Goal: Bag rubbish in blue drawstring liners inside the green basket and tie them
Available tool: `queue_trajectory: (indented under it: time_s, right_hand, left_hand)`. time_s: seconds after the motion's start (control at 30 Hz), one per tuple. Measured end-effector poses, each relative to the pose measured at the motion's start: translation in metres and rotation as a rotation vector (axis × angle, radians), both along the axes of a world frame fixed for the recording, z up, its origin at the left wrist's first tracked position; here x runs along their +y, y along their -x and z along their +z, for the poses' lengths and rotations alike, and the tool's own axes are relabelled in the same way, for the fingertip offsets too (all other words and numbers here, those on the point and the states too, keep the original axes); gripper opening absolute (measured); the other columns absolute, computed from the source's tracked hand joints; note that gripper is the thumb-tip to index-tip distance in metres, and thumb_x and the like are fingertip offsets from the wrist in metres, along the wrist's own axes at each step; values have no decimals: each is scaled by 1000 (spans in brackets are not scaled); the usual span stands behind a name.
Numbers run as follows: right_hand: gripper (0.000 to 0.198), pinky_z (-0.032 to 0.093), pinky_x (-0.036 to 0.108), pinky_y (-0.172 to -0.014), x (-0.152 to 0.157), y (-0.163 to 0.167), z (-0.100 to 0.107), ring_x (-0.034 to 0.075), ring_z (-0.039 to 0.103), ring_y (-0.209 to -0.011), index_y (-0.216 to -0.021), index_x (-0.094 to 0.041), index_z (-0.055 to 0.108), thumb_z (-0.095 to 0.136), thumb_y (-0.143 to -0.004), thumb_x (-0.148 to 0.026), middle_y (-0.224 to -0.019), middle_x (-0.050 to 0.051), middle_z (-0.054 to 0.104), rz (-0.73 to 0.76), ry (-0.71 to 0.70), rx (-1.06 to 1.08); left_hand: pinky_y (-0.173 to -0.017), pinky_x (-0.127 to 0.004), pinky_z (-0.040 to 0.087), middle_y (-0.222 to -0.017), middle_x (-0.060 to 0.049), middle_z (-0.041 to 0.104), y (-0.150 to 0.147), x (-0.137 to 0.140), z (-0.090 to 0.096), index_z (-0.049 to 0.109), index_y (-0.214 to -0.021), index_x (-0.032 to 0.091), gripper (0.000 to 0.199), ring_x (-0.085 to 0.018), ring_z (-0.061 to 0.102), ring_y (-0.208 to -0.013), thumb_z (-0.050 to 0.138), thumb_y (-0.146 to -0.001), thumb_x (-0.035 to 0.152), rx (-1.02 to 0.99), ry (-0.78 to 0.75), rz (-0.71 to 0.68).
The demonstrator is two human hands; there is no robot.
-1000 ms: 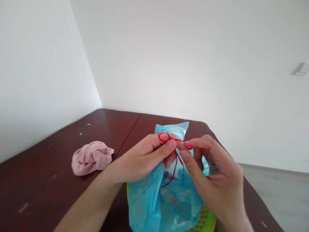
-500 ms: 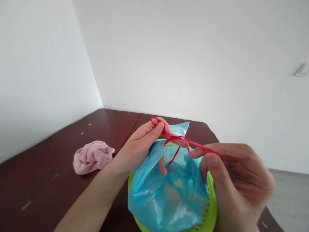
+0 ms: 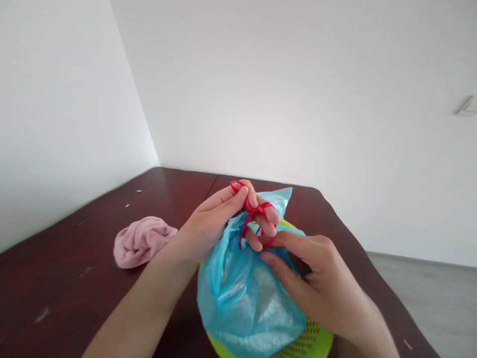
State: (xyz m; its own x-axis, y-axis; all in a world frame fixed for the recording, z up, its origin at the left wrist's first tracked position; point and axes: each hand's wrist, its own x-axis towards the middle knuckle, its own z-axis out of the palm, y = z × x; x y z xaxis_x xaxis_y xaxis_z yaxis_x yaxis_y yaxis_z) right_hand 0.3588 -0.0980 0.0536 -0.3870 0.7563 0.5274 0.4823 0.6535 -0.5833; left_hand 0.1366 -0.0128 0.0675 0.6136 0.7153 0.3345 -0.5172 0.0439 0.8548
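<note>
A blue plastic bag [image 3: 257,308] is bunched inside a yellow-green basket [image 3: 316,343] with slotted walls. Its red drawstring [image 3: 257,209] loops around the fingers above the gathered neck. My left hand [image 3: 227,214] is closed, pinching the drawstring between thumb and forefinger, while its other fingers run through the loop. Close against those fingertips, my right hand [image 3: 313,278] is also closed, thumb and forefinger around the lower part of the drawstring at the bag's neck. Its remaining fingers are curled and partly hidden.
A crumpled pink cloth [image 3: 143,241] lies on the dark reddish-brown table [image 3: 93,278], left of the basket. White walls [image 3: 261,89] stand behind and to the left. A switch plate [image 3: 466,106] is on the wall at far right, with grey floor [image 3: 421,283] below.
My right hand has moved left and inward from the stretched drawstring end to beside my left fingers. The bag's opening is now drawn together, and the string hangs slacker.
</note>
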Motion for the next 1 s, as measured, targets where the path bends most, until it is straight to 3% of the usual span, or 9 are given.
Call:
queue_trajectory:
  time_s: [0.17,0.27,0.33,0.47,0.53,0.63,0.77,0.83,1.0]
  right_hand:
    - [30,64,23,-77,-4,0,-2,13,83,-80,-140,-33,82,78,-113,-21,-104,-2,90,15,-128,56]
    - [42,58,22,-62,-8,-1,-4,13,78,-69,-154,-32,75,75,-114,-19,-90,-3,86,-85,-224,226]
    - [38,44,21,-48,-9,-1,-6,12,65,-53,-155,-27,74,72,-117,-24,-72,-5,75,-158,-156,300]
    - [42,25,21,-41,-7,-1,-8,9,43,-44,-156,-23,77,67,-122,-46,-57,-10,52,-166,192,332]
    - [48,25,20,-42,-6,2,-7,9,40,-44,-158,-23,75,67,-122,-54,-57,-10,50,-135,301,356]
    - [50,35,18,-45,-4,5,-1,10,50,-50,-159,-23,74,71,-120,-55,-63,-7,61,-66,324,403]
    - [26,38,17,-49,-5,4,4,8,53,-57,-113,-22,86,81,-114,-47,-70,-3,66,-38,167,498]
    - [33,29,18,-44,-6,-1,3,7,44,-51,-95,-21,82,79,-115,-46,-64,-4,58,-49,167,612]
    - [37,18,23,-36,-3,-16,7,8,30,-38,-91,-25,74,71,-118,-51,-57,-7,51,6,235,906]
  left_hand:
    - [-72,-25,56,-82,-2,72,6,-12,6,68,-100,20,37,-15,67,-75,65,-124,48,161,-287,253]
    - [-76,-28,53,-86,-2,72,15,-16,8,71,-103,21,37,-16,66,-79,59,-126,47,279,-493,409]
    - [-82,-31,53,-92,-4,75,19,-16,9,74,-105,22,36,-19,69,-86,57,-127,45,359,-651,537]
    - [-91,-35,54,-107,-8,81,21,-13,8,75,-105,24,33,-23,72,-98,56,-126,41,449,-900,701]
    - [-93,-36,56,-106,-10,81,19,-15,7,72,-101,24,34,-25,72,-99,54,-125,40,392,-959,635]
    - [-93,-39,59,-95,-9,78,15,-21,6,66,-92,25,39,-26,72,-94,49,-125,38,314,-949,384]
    - [-94,-41,63,-91,-9,78,12,-28,9,66,-91,26,41,-26,74,-92,48,-125,40,299,-893,110]
    - [-97,-41,64,-101,-11,81,14,-29,12,70,-93,25,41,-26,77,-97,50,-124,41,289,-864,113]
    - [-111,-48,67,-141,-16,80,25,-29,20,75,-85,23,50,-31,78,-123,61,-122,53,202,-745,300]
